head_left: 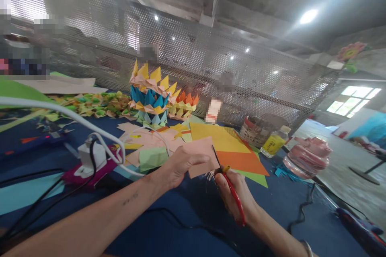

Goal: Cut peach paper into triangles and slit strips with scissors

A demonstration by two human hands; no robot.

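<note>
The left hand [180,164] is pinching a pale-pink rectangular paper sheet [200,150]; the right hand [245,190] is clasping red-handled, dark-bladed scissors [236,196] at its edge.

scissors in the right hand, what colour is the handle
The scissors' handle is red, seen best in the head view, the only one.

Scissors [235,196] at right edge of paper [201,151]

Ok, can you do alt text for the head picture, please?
The left hand holds pink paper while the right hand holds red-handled scissors at its edge. Beyond them, a yellow sheet, an orange sheet and crown-like folded-paper rings sit on a dark blue table.
</note>
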